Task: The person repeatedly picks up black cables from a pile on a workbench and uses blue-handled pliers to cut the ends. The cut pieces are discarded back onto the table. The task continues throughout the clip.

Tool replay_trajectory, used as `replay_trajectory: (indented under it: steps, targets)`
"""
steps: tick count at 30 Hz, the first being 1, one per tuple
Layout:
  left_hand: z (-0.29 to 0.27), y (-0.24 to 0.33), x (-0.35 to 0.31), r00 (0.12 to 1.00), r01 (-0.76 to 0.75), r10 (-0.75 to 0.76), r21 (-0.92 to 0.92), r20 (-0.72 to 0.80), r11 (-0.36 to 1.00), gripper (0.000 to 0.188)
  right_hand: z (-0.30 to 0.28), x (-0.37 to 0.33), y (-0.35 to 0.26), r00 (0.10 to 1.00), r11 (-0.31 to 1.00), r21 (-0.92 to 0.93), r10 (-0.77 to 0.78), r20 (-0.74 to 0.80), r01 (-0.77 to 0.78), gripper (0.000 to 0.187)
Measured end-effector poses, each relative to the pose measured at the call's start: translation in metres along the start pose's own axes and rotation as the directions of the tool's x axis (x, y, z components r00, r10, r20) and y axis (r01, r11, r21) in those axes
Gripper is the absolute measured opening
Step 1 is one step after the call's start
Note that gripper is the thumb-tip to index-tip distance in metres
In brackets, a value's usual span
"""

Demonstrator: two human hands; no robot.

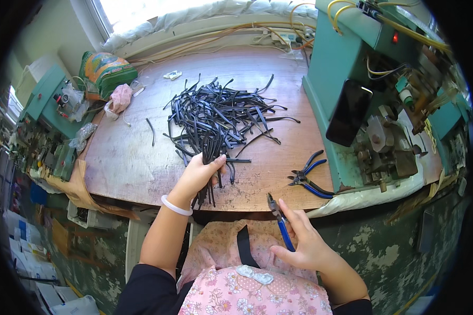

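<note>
A heap of slim black eyeglass temples (210,107), many with curved ends, is spread over the middle of the wooden table. At its near side my left hand (201,176) is closed around a bunch of temples (211,149), their ends sticking out above and below the fist. My right hand (302,236) holds blue-handled pliers (284,228) in front of the table edge, jaws pointing up and away from me. To the right on the table lie blue-handled diagonal cutters (306,177), handles apart. One loose temple (151,132) rests left of the heap.
A green machine (320,100) with a dark phone (350,112) on its side stands at the right. Another green machine (52,105) is at the left. Near it are a green packet (104,71) and a pink bag (120,100). Cables (210,38) run along the back.
</note>
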State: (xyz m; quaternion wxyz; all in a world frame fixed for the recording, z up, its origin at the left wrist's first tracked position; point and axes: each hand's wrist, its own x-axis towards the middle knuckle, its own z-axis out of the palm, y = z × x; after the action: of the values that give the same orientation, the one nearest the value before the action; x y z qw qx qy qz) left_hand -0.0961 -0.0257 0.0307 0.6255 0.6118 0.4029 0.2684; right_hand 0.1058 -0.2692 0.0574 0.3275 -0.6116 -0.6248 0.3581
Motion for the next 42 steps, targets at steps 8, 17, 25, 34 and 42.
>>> replay_trajectory:
  steps: [8, 17, 25, 34, 42]
  targets:
    - [0.003, 0.016, -0.028, 0.932, 0.017, 0.227, -0.661, 0.281, 0.75, 0.023, 0.008, 0.0, -0.006, 0.993, 0.997, 0.016, -0.074, -0.091, 0.076, 0.08]
    - [0.027, 0.023, -0.055, 0.888, 0.023, 0.294, -0.674, 0.354, 0.739, 0.028, 0.008, 0.011, -0.027, 0.887, 0.777, -0.529, -0.453, -0.092, 0.342, 0.062]
    - [0.033, 0.026, -0.067, 0.881, -0.099, 0.385, -0.685, 0.277, 0.721, 0.028, 0.003, 0.009, -0.028, 0.881, 0.766, -0.527, -0.469, -0.068, 0.367, 0.067]
    - [0.063, 0.012, -0.097, 0.44, -0.887, 0.848, -0.291, -0.296, 0.359, 0.024, -0.004, 0.008, -0.036, 0.907, 0.862, -0.358, -0.413, -0.085, 0.36, 0.064]
    - [0.057, 0.021, -0.1, 0.574, -0.794, 0.792, -0.378, -0.206, 0.476, 0.026, 0.0, 0.004, -0.032, 0.904, 0.838, -0.425, -0.417, -0.093, 0.343, 0.064]
